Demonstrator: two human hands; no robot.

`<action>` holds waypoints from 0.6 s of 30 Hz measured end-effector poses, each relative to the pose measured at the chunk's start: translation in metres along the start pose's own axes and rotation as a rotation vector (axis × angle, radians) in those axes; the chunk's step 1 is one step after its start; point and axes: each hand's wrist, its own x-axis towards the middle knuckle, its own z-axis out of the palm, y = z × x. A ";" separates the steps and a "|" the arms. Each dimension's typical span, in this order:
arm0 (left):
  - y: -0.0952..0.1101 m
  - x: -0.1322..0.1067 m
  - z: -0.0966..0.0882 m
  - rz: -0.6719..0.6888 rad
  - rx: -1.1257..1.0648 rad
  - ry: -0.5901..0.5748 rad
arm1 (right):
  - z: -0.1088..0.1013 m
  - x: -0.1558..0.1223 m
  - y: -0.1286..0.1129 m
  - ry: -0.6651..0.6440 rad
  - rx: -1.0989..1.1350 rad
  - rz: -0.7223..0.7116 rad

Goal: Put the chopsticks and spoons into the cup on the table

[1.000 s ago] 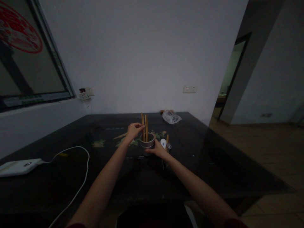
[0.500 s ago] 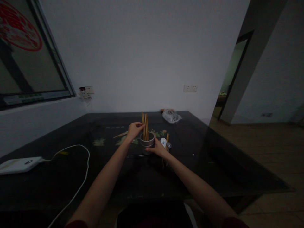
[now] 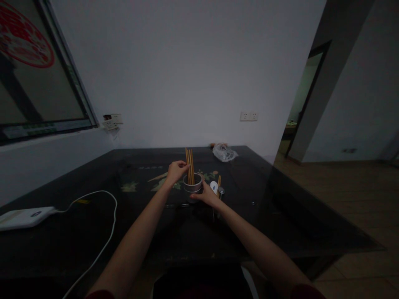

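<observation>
Several wooden chopsticks (image 3: pixel 190 164) stand nearly upright in a round holder (image 3: pixel 192 188) with a pale rim. My left hand (image 3: pixel 177 170) pinches the chopsticks at their left side, above the rim. Around the right side of the holder wraps my right hand (image 3: pixel 205 193), its thumb across the front. Just right of that hand lie a white spoon (image 3: pixel 214 186), more chopsticks (image 3: pixel 219 180) and a metal spoon (image 3: pixel 221 190). My right hand and wrist partly cover these utensils.
A crumpled clear plastic bag (image 3: pixel 224 153) lies by the wall at the table's back. To the left, a white power bank (image 3: pixel 26 217) trails a white cable (image 3: pixel 115 207) over the dark table (image 3: pixel 249 232). Wall sockets (image 3: pixel 248 116) sit above the table.
Almost nothing differs. The whole view has shifted very slightly; both hands keep their places on the chopsticks and the holder.
</observation>
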 end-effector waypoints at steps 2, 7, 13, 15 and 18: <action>0.001 0.000 0.000 0.003 0.009 0.000 | 0.000 0.000 -0.001 0.004 -0.005 0.007; -0.001 0.000 0.001 0.023 0.016 -0.013 | 0.000 0.000 0.000 0.010 -0.007 0.011; -0.005 0.001 0.003 0.039 0.054 -0.007 | 0.001 0.001 0.002 0.020 -0.021 -0.024; -0.005 0.001 0.003 0.048 0.068 -0.008 | 0.001 0.001 0.003 0.017 -0.015 -0.026; -0.004 0.000 0.002 0.060 0.083 -0.007 | 0.001 0.000 0.004 0.011 0.007 -0.026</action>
